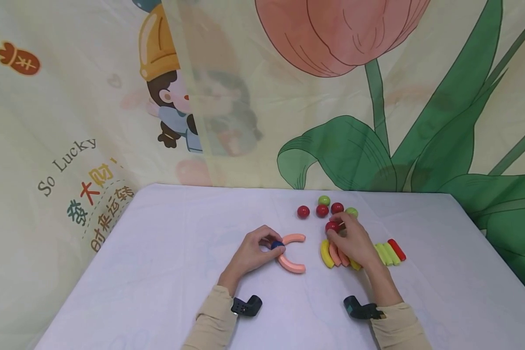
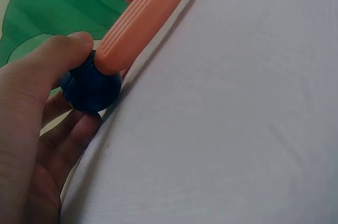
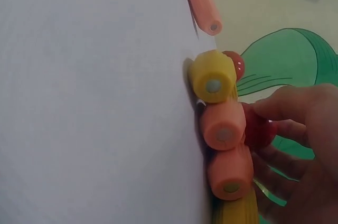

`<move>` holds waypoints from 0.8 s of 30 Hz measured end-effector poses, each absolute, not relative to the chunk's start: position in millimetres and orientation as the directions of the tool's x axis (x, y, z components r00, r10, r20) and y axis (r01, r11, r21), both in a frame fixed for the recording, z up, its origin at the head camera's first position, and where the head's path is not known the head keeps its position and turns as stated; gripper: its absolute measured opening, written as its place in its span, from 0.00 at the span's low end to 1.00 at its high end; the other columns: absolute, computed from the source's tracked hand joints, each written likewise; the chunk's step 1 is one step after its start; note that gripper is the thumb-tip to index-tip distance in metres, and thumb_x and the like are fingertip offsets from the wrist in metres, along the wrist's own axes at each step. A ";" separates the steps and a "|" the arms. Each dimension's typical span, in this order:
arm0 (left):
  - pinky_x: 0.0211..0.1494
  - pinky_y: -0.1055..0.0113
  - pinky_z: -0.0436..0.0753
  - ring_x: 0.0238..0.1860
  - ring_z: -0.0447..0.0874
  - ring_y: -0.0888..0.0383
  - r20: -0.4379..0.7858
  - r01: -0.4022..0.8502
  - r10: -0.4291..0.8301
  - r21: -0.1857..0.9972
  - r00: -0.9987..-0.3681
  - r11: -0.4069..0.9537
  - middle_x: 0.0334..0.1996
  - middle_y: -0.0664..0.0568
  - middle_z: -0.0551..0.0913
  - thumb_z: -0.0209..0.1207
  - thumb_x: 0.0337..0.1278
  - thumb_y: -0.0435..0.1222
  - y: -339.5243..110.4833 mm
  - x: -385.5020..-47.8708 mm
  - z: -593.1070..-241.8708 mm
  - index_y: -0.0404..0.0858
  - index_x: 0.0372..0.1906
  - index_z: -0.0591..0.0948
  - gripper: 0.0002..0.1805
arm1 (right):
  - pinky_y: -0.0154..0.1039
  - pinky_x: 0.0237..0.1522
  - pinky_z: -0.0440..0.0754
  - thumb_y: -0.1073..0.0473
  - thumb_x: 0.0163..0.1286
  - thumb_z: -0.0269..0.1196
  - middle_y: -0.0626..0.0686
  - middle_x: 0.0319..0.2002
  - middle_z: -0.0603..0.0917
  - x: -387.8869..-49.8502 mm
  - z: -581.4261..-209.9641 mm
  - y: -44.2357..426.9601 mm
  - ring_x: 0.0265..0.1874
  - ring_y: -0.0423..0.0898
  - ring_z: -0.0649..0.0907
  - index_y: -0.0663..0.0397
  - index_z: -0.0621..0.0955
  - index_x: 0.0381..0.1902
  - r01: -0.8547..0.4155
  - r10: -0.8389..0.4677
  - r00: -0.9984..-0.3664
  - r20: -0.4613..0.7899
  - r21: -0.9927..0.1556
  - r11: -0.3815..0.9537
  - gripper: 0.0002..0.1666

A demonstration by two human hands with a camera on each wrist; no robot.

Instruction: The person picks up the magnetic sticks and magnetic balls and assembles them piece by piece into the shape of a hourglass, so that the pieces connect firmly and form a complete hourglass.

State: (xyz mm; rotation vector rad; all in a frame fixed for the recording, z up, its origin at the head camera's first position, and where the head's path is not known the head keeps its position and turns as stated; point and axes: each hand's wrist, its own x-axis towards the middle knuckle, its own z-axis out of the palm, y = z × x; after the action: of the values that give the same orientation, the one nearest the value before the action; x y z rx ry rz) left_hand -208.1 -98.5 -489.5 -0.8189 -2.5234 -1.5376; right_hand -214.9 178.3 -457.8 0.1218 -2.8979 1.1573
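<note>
My left hand pinches a dark blue ball between thumb and fingers. Two curved pink magnetic rods, an upper one and a lower one, meet the ball and spread to the right. My right hand pinches a red ball just behind a row of curved rods. In that row lie a yellow rod and pink rods, seen end-on in the right wrist view with round metal tips. The right hand hides part of the row.
Behind the right hand lie red balls and green balls. To its right are light green rods and a red rod. The white tabletop ends at a printed cloth.
</note>
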 end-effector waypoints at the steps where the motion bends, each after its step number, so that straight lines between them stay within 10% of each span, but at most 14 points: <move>1: 0.43 0.72 0.81 0.36 0.79 0.64 0.331 0.478 0.401 0.804 -0.854 0.355 0.37 0.57 0.81 0.67 0.51 0.39 -98.5 -208.2 -489.6 0.44 0.39 0.81 0.10 | 0.48 0.46 0.81 0.56 0.62 0.62 0.57 0.52 0.75 -214.7 -457.6 177.5 0.48 0.53 0.77 0.54 0.71 0.56 -0.083 -0.074 -0.996 0.043 -0.688 0.721 0.25; 12: 0.43 0.72 0.81 0.36 0.79 0.64 0.310 0.455 0.391 0.814 -0.866 0.361 0.37 0.57 0.81 0.67 0.51 0.39 -98.1 -209.3 -490.1 0.44 0.39 0.81 0.10 | 0.36 0.26 0.79 0.54 0.64 0.62 0.57 0.46 0.77 -214.1 -458.4 168.0 0.41 0.51 0.76 0.49 0.70 0.54 -0.055 -0.124 -0.991 -0.044 -0.720 0.692 0.21; 24: 0.44 0.64 0.82 0.38 0.81 0.58 0.292 0.428 0.377 0.832 -0.879 0.353 0.38 0.54 0.82 0.67 0.51 0.39 -97.2 -208.9 -489.2 0.44 0.39 0.81 0.10 | 0.32 0.36 0.78 0.53 0.63 0.64 0.52 0.41 0.79 -212.4 -458.8 164.9 0.39 0.47 0.77 0.47 0.73 0.50 -0.092 -0.149 -0.989 -0.020 -0.706 0.702 0.20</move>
State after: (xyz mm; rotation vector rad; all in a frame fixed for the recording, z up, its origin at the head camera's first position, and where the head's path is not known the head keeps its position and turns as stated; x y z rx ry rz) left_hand -208.9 -97.2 -489.2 -0.7574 -2.5425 -1.5879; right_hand -212.4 164.9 -458.8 0.2103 -2.9675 1.2241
